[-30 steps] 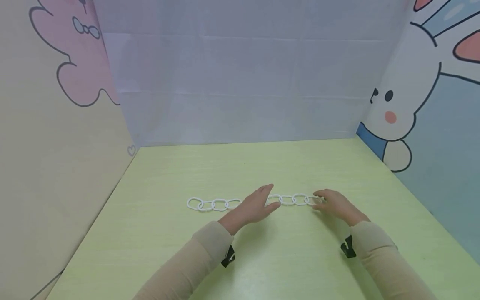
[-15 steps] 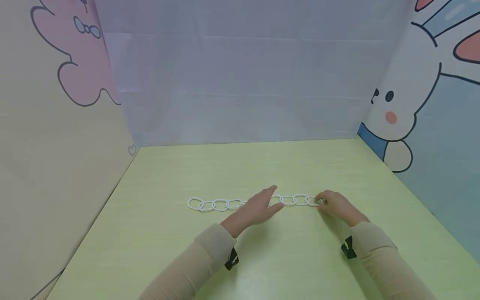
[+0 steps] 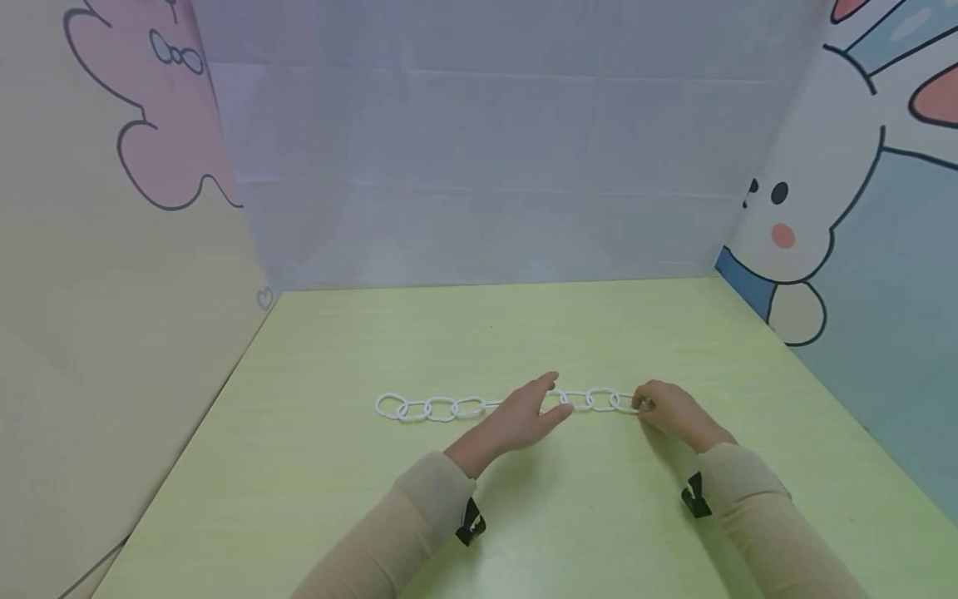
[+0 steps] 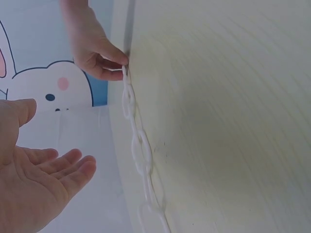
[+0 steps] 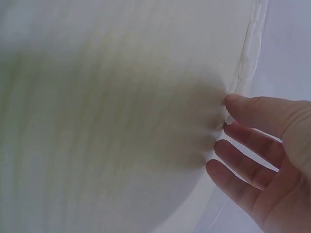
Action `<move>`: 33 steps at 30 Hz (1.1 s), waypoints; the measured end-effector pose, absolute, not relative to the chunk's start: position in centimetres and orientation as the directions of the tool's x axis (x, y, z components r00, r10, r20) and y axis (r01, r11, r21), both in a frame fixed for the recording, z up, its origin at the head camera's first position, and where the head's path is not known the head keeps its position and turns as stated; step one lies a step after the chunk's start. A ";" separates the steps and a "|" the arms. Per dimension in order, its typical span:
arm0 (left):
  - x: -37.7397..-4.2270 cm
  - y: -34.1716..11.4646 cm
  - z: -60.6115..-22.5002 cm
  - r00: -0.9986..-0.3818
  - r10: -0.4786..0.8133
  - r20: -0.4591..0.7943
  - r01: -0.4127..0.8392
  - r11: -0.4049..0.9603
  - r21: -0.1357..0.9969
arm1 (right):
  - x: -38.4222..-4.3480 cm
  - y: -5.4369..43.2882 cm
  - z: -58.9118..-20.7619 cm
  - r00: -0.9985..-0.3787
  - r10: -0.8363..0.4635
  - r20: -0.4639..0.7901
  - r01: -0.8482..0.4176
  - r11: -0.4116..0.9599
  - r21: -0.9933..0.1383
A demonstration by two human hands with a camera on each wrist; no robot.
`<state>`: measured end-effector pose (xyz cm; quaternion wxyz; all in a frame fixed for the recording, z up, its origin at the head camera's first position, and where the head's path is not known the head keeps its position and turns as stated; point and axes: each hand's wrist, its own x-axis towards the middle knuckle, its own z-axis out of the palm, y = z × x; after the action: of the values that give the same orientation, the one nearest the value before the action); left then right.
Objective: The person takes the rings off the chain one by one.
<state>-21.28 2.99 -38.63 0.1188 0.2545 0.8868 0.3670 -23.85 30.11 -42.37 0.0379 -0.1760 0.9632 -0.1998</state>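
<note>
A white chain of oval links lies stretched from left to right across the pale green table. My left hand is over its middle, hiding several links, with the thumb and fingers spread apart. From the left wrist view, that hand shows its palm and touches nothing. At the chain's right end, my right hand pinches the last link. The left wrist view has its thumb and fingertips closing on the chain. In the right wrist view the thumb meets the link, and the other fingers fan out below.
The table reaches back to a pale fabric wall. A panel with a cartoon rabbit borders the right side, and a beige panel with a pink figure the left. Black straps hang at both cuffs.
My right thumb and fingers have come together on the end link; a second ago they were apart around it. My left hand has drifted slightly right, uncovering more links on its left.
</note>
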 end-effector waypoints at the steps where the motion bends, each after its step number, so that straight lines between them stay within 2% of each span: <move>1: -21.3 3.0 -38.6 -0.842 0.539 -0.027 0.357 0.594 0.720 | -23.9 30.1 -42.4 -0.934 -0.357 -0.001 -0.327 0.859 -0.395; 16: -21.3 3.7 -39.3 -0.853 0.521 -0.028 0.312 0.554 0.772 | -23.4 30.0 -42.7 -0.926 -0.375 0.039 -0.365 0.864 -0.346; 33: -21.2 3.8 -39.7 -0.871 0.491 -0.028 0.282 0.546 0.789 | -23.3 29.6 -41.4 -0.889 -0.390 0.242 -0.452 0.834 -0.317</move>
<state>-21.21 3.78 -39.72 0.1238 0.2222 0.8704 0.4216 -23.33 29.61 -41.45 -0.0839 -0.2207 0.9539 -0.1854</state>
